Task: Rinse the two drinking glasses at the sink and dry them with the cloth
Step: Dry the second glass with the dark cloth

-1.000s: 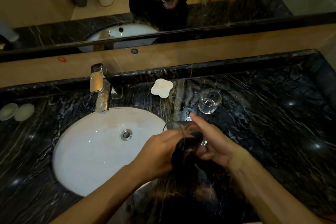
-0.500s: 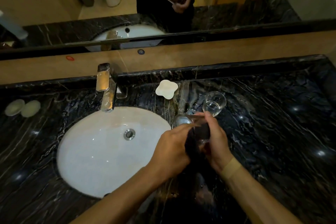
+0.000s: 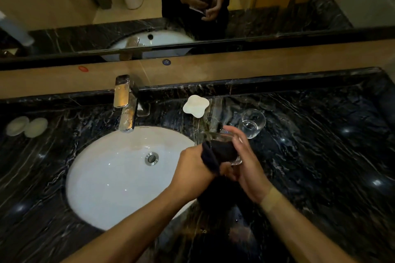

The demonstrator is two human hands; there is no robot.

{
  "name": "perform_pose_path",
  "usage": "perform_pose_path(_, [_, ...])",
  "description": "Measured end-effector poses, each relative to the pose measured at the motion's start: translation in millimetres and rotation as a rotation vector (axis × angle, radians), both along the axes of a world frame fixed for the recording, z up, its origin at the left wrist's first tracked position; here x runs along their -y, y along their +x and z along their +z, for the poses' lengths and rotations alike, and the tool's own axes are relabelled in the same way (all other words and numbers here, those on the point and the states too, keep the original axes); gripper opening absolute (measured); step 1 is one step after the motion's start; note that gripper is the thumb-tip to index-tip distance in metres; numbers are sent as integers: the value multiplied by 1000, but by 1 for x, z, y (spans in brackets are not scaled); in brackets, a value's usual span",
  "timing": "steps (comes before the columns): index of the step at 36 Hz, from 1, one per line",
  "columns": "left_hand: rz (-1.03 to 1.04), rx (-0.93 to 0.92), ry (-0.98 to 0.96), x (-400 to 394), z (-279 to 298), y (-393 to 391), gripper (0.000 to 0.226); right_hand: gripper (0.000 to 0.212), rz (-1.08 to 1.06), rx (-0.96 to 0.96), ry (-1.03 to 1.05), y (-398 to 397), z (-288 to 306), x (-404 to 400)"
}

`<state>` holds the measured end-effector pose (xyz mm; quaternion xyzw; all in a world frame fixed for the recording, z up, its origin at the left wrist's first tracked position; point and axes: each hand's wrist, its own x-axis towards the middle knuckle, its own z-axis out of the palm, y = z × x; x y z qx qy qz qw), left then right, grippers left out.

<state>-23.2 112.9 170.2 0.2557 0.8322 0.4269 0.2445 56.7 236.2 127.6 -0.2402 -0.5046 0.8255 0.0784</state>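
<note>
A person dries a drinking glass [image 3: 222, 137] with a dark cloth [image 3: 220, 152] over a black marble counter [image 3: 320, 156], just right of a white sink [image 3: 119, 177] at centre frame.

The right hand [image 3: 245, 164] curls around the clear glass, which tilts with its thick base toward the wrist, while the left hand [image 3: 192, 168] grips the black cloth stuffed into it; more cloth hangs below the hands. A second glass [image 3: 252, 123], clear and upright, stands on the counter just beyond the fingers, right of centre. No brand or writing is legible; a red sticker [image 3: 83, 68] and a blue one [image 3: 166, 62] on the wooden ledge are too small to read. A chrome tap [image 3: 126, 104] rises behind the basin, a pale flower-shaped dish [image 3: 195, 105] beside it.
</note>
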Motion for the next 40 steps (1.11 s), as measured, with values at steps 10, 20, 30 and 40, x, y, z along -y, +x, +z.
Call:
perform_pose_path(10, [-294,-276,28,8,0,8,46,46,-22,361,-71,-4,18,-7])
perform_pose_path(20, [-593,-623,2,24,-11,-4,46,77,445,416,-215,-3,27,-31])
perform_pose_path(30, [79,610,301,2,7,-3,37,47,55,7,209,3,-2,-1])
perform_pose_path(40, [-273,-181,62,4,5,6,48,42,-110,292,-191,-5,11,0])
